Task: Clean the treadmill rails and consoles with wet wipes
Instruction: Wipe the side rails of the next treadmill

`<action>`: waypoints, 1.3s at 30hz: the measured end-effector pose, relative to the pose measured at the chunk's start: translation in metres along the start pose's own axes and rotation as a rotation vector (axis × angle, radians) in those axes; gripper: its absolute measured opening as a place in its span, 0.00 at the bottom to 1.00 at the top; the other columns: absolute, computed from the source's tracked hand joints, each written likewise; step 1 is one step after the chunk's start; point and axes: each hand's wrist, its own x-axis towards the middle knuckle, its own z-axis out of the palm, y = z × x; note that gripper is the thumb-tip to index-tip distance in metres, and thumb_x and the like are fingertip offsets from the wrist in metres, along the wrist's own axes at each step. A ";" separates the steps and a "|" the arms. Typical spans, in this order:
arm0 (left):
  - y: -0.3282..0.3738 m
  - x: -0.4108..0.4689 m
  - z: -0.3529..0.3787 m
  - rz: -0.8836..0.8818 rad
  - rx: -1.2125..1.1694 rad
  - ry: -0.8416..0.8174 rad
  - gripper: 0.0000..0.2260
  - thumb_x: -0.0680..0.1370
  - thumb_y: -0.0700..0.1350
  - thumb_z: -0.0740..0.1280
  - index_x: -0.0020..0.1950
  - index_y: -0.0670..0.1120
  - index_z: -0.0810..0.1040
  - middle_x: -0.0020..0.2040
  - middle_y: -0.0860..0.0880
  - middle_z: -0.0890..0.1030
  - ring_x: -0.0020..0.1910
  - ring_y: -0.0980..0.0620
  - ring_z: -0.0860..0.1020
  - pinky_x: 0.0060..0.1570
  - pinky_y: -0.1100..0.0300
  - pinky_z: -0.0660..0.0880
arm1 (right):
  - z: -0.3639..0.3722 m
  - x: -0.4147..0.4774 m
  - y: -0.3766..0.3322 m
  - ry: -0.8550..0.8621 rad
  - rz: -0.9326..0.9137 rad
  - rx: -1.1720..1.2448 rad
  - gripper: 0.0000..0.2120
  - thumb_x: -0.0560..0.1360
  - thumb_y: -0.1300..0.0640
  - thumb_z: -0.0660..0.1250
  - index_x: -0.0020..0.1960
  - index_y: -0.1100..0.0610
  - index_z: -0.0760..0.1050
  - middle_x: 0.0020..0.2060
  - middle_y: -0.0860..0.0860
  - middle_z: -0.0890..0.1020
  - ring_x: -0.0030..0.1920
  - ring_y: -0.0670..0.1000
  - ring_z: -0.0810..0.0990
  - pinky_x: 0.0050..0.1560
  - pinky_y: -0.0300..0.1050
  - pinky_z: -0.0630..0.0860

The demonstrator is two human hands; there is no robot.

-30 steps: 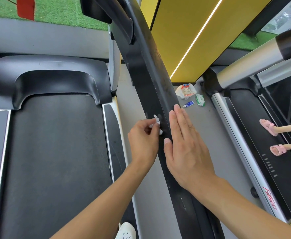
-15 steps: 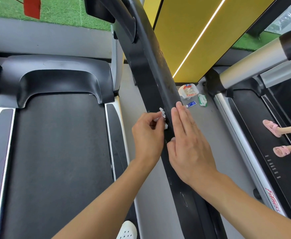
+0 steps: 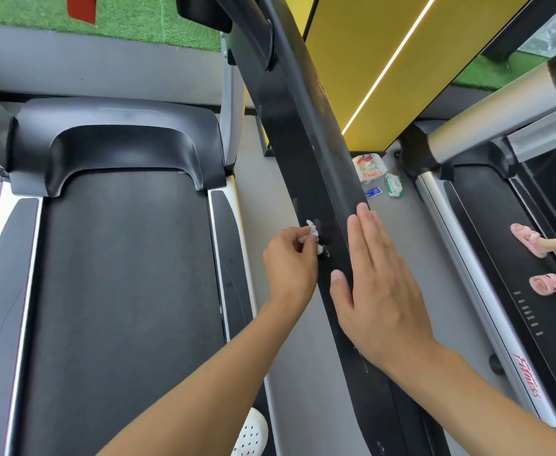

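Left hand (image 3: 289, 261) pinches a balled-up white wipe (image 3: 312, 233) against the left face of the black rail (image 3: 303, 133), dead centre of view. Fingers are curled tight round it, so pressure goes into one small spot; my read is spot-scrubbing a mark, not a long pass.

Right hand (image 3: 378, 284) lies flat on the rail's right side, fingers straight and together, pointing to 12, holding nothing. Likely bracing the rail so the scrub doesn't flex it.

The rail runs from 12 down to 5. The belt (image 3: 121, 291) of the same treadmill fills 9.

Supplies sit on the floor at 2, within reach: green-and-white wipe pack (image 3: 394, 185), white bag (image 3: 368, 166) with red and blue print, small blue packet (image 3: 373, 192). Print on all three is too small to read.

Only legible text: red script on the next treadmill's side strip (image 3: 528, 376) at 4, reads roughly "Fitness". Another person's feet in pink sandals (image 3: 530, 240) on that deck at 3.
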 end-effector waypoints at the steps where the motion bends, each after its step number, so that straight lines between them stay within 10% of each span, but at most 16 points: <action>1: -0.003 -0.001 0.000 -0.013 -0.007 0.005 0.13 0.81 0.43 0.67 0.40 0.59 0.78 0.39 0.53 0.84 0.41 0.56 0.82 0.45 0.64 0.78 | 0.000 0.001 0.000 0.000 0.001 0.000 0.32 0.78 0.51 0.50 0.79 0.61 0.49 0.79 0.55 0.51 0.79 0.52 0.49 0.74 0.55 0.62; 15: -0.029 -0.001 0.005 -0.188 -0.041 0.015 0.07 0.81 0.43 0.67 0.55 0.44 0.84 0.40 0.52 0.85 0.39 0.56 0.83 0.48 0.61 0.81 | -0.001 0.001 -0.002 0.011 -0.001 -0.045 0.31 0.78 0.51 0.48 0.79 0.61 0.50 0.79 0.56 0.52 0.79 0.53 0.51 0.73 0.55 0.65; 39: 0.025 -0.017 0.003 0.231 -0.104 0.004 0.15 0.78 0.39 0.71 0.45 0.61 0.79 0.43 0.53 0.82 0.44 0.54 0.82 0.47 0.63 0.79 | -0.004 0.002 -0.002 0.003 -0.018 0.019 0.34 0.74 0.58 0.52 0.79 0.60 0.49 0.79 0.56 0.53 0.79 0.53 0.51 0.72 0.57 0.67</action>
